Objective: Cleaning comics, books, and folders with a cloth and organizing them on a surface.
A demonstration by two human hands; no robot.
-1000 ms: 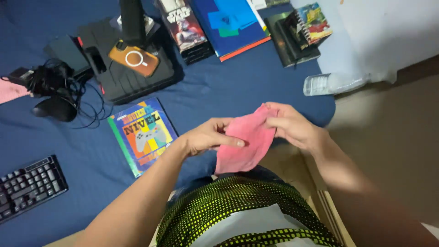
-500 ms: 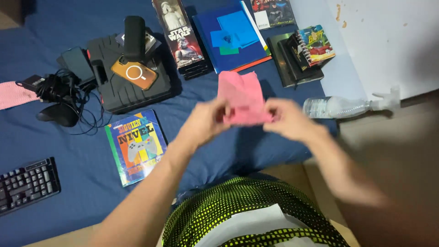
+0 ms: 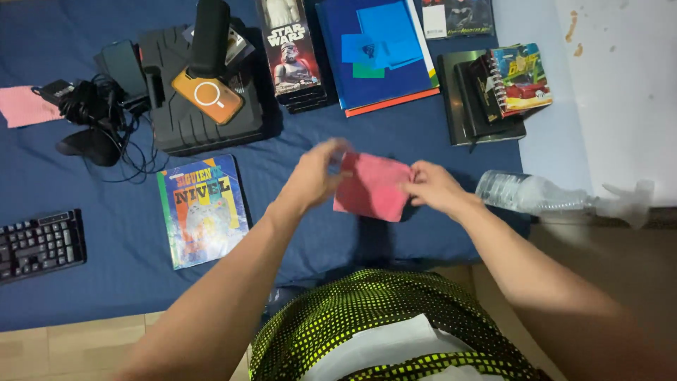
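A: Where the pink cloth [image 3: 372,187] is stretched flat between two grips, how is it held?

B: Its left edge is pinched by the left hand [image 3: 315,174], fingers closed on the fabric; its right edge is gripped by the right hand [image 3: 431,186], likewise closed. The cloth is kept low over the blue cover [image 3: 296,233], seemingly so that it spreads without sagging.

A: Arm pose?

B: Both forearms are extended forward from the body, wrists turned inward, hands level.

A: Items around?

B: Listed outward: a colourful book [image 3: 203,209] to the left, a clear spray bottle [image 3: 536,193] just right of the right hand, a black case [image 3: 204,120] and a boxed figure [image 3: 290,53] beyond, a keyboard [image 3: 39,245] at far left.
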